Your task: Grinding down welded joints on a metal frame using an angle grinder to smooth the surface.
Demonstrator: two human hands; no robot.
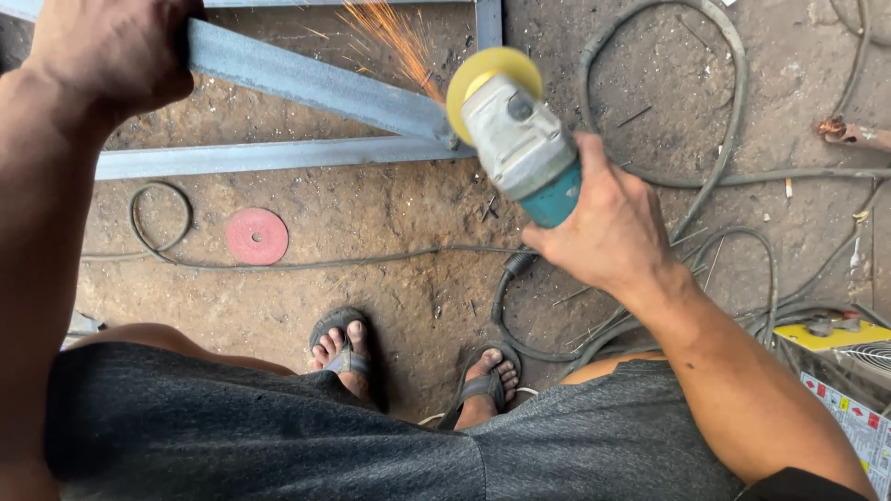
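I am looking down at a bare dirt floor (pixel 390 213) strewn with black cables (pixel 733 111). My left hand (pixel 107 51) is gripping a grey steel bar (pixel 306 83) of a frame, fingers wrapped shut around it. A red disc (pixel 257 236) is lying below. My right hand (pixel 608 223) is clamping a teal angle grinder (pixel 520 148), its yellow wheel (pixel 492 79) throwing sparks (pixel 390 37) at the bar's joint.

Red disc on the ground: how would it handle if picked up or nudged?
The red disc looks thin and flat, so probably light and stiff, perhaps brittle. Lying flat on rough dirt, it would likely slide rather than roll. On edge it might roll, being round.
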